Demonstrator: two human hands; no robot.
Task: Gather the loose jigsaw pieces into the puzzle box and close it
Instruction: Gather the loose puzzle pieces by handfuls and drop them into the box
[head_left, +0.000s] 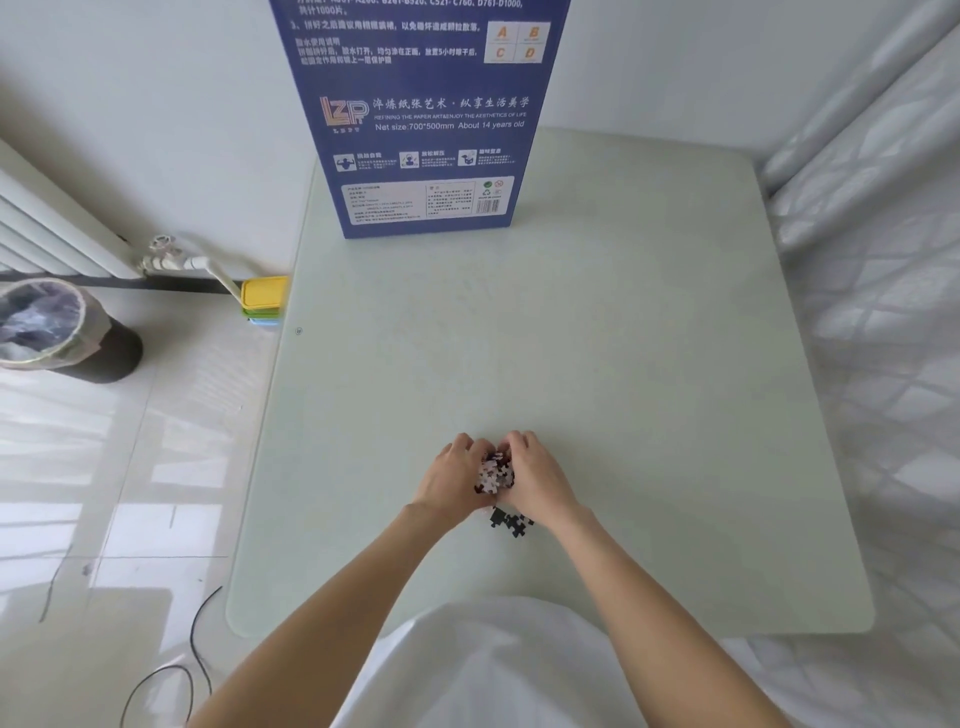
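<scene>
Near the table's front edge, a little left of its middle, the left hand (453, 480) and the right hand (535, 480) are cupping together around one small heap of pink, white and black cardboard jigsaw pieces (493, 473), both hands curled and grasping the heap from either side, knuckles pointing toward the far edge. One small clump of black interlocked pieces (511, 521) is lying loose on the pale green glass table (649, 364), just behind the heels of the hands, toward the front edge and slightly nearer the right wrist. One tall blue printed cardboard puzzle box (423, 124) is standing upright at the far edge, left of centre, well apart from the hands and straight ahead of them, so the carry will probably be running directly away from the person.
</scene>
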